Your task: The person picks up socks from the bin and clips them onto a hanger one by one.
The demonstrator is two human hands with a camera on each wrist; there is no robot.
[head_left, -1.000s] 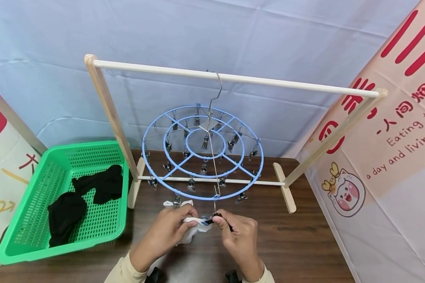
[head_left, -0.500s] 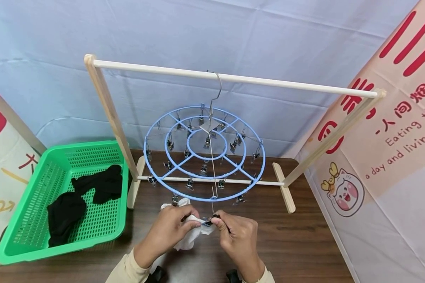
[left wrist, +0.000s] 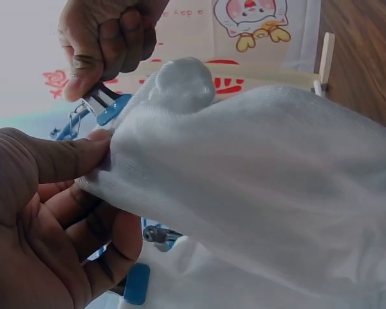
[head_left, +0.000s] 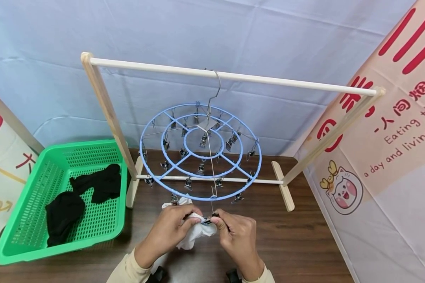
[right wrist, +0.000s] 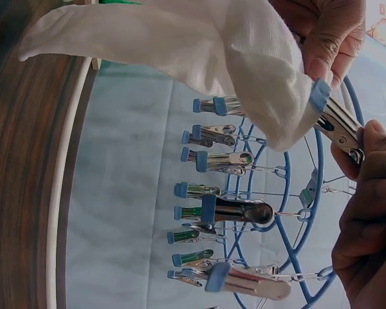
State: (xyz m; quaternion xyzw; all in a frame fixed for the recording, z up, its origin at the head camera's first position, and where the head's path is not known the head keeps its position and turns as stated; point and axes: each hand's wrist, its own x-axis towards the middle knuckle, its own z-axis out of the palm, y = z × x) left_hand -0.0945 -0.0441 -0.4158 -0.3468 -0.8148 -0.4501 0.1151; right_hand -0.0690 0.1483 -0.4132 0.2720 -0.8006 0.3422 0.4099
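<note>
My left hand (head_left: 167, 230) pinches the edge of a white sock (head_left: 200, 232) between thumb and fingers, below the front rim of the round blue clip hanger (head_left: 194, 196). Thumb and fingers of my right hand (head_left: 239, 235) squeeze the handles of a metal clip (right wrist: 340, 127) with blue tips. In the right wrist view the blue tip laps over the sock's edge, close beside my left fingertips. The rest of the sock (left wrist: 264, 167) droops loosely from my left hand. A thin wire link joins the clip to the hanger's rim.
The hanger hooks over the white bar (head_left: 156, 68) of a wooden rack, with several other metal clips (right wrist: 238, 211) dangling from its rings. At the left stands a green basket (head_left: 7, 236) holding black cloth pieces (head_left: 65, 214). A brown table (head_left: 297, 243) lies beneath.
My left hand has shifted slightly right, bringing the sock's edge nearer the clip. The right hand stays nearly in place on the clip. The hanger has swung slightly.
</note>
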